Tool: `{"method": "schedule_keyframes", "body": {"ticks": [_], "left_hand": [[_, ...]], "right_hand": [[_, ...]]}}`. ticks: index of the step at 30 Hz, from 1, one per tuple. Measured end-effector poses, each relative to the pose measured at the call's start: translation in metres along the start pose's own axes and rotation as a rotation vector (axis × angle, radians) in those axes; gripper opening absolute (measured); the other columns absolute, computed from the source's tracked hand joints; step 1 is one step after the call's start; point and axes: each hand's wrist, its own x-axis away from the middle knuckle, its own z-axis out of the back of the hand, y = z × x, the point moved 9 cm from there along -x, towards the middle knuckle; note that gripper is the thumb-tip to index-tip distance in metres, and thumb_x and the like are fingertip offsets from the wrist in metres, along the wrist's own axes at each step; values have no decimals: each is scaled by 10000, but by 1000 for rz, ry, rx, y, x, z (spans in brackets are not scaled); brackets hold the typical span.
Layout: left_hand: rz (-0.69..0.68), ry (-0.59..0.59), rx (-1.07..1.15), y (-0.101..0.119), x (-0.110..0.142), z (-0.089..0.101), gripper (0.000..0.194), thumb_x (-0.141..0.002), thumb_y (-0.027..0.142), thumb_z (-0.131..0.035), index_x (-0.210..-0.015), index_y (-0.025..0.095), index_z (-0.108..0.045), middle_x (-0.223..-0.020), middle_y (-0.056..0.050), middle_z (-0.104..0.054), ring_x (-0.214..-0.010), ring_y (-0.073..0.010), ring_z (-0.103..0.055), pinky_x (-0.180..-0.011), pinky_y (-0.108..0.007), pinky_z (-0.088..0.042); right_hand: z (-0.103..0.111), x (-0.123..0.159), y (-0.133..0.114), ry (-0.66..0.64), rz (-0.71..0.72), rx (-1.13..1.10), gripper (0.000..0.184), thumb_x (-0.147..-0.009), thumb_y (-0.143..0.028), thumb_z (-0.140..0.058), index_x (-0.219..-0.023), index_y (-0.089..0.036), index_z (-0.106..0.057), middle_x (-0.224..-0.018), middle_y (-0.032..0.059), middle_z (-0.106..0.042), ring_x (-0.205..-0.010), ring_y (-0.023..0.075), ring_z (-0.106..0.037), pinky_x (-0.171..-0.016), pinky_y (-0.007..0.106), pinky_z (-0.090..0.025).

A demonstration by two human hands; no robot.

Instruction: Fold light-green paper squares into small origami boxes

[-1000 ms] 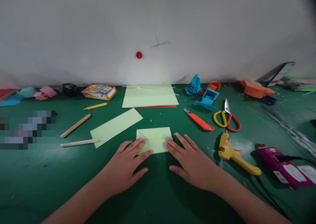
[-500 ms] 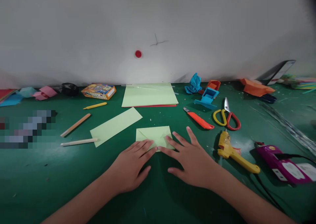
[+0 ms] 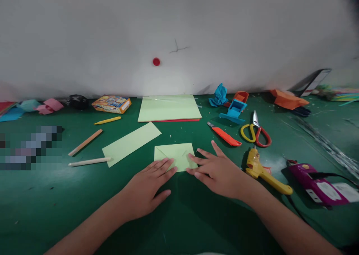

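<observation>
Pale-green folded paper lies in front of the paper stack, likely light, creasable, best held by its side edges, the left hand and right hand touching it, each grip spread.

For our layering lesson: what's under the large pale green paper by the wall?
A thin red edge shows beneath the pale green paper, along its near side; anything else underneath is covered.
</observation>
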Motion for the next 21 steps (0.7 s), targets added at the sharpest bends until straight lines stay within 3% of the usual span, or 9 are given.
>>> {"method": "schedule_keyframes", "body": {"ticks": [3,8,21], "left_hand": [[-1,3,5,0,0,0,596,-1063,436,-424,-1619,298,-261,-1693,-39,-197,-1547,-293,-242,-1253,-516,-274],[-15,35,16,2,0,4,592,-1059,421,-438,-1615,297,-278,-1686,-45,-221,-1538,-303,-266,-1250,-515,-280],[7,-26,20,1,0,-1,616,-1069,470,-397,-1630,274,-233,-1698,-50,-158,-1559,-295,-196,-1263,-512,-235]], "right_hand": [[0,0,10,-38,9,-50,390,-1062,-317,-393,-1284,-414,-699,-1544,-71,-494,-1490,347,-360,-1207,741,-49],[-2,-2,25,-96,-12,-163,387,-1069,-368,-383,-1209,-414,-740,-1551,-124,-456,-1517,311,-310,-1213,667,-240],[0,2,40,-93,-16,-329,380,-1054,-442,-409,-1165,-377,-766,-1504,-93,-527,-1509,271,-338,-1253,619,-200]]}}
